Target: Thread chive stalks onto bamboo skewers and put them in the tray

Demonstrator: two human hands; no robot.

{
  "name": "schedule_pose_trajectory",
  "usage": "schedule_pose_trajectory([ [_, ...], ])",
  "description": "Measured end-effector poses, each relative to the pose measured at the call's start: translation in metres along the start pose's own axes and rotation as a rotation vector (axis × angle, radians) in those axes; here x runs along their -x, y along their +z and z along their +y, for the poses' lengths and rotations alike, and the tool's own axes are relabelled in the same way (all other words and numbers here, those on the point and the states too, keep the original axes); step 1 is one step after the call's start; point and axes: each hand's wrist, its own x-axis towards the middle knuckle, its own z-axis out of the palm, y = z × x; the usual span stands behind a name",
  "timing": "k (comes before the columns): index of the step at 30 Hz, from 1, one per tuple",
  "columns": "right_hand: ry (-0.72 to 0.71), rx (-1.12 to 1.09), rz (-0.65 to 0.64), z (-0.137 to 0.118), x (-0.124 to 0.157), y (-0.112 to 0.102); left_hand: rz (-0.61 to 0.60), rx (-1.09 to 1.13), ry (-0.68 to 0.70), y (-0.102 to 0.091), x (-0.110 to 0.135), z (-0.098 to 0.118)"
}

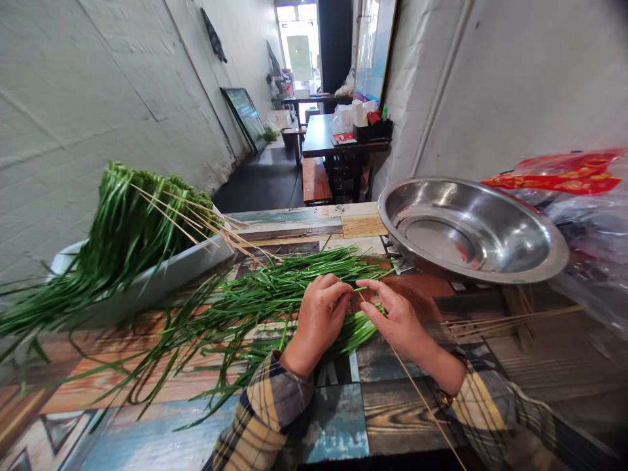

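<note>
My left hand [320, 322] is closed in a pinch on a green garlic chive stem [360, 289] above the table. Opposite it, my right hand [401, 322] grips a thin bamboo skewer [422, 392] between thumb and fingers. The skewer slants down toward the table's near edge, and its upper end meets the stem between both hands. Beneath and behind my hands lies a loose heap of garlic chives [289, 281], leaves trailing left. Several skewers of threaded chives [142, 222] rest in a white tray [169, 278] on the left, their bare stick ends pointing right.
A steel basin [534, 261] stands at the right back, with plastic bags [589, 222] beside it. Loose bamboo skewers [515, 322] lie right of my right hand. The patchwork-patterned tabletop [338, 418] runs between white walls. Another table [318, 134] stands beyond.
</note>
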Motion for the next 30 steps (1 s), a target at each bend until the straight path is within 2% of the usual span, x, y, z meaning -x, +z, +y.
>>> schedule_pose_trajectory([
  [16,-0.002,-0.021,0.04,0.003,-0.001,0.002,-0.036,-0.024,0.032,0.0,0.001,0.006],
  [23,0.024,0.026,0.115,0.014,-0.003,0.002,-0.121,-0.005,0.063,0.001,0.001,0.011],
  [26,0.063,0.031,0.091,0.019,-0.005,0.0,-0.172,0.037,0.056,0.001,0.0,0.009],
  [28,0.082,0.022,0.061,0.021,-0.007,-0.001,-0.159,0.098,0.029,0.0,-0.001,0.005],
  [30,0.083,0.031,0.038,0.021,-0.007,-0.002,-0.086,0.151,-0.01,-0.001,-0.002,0.001],
])
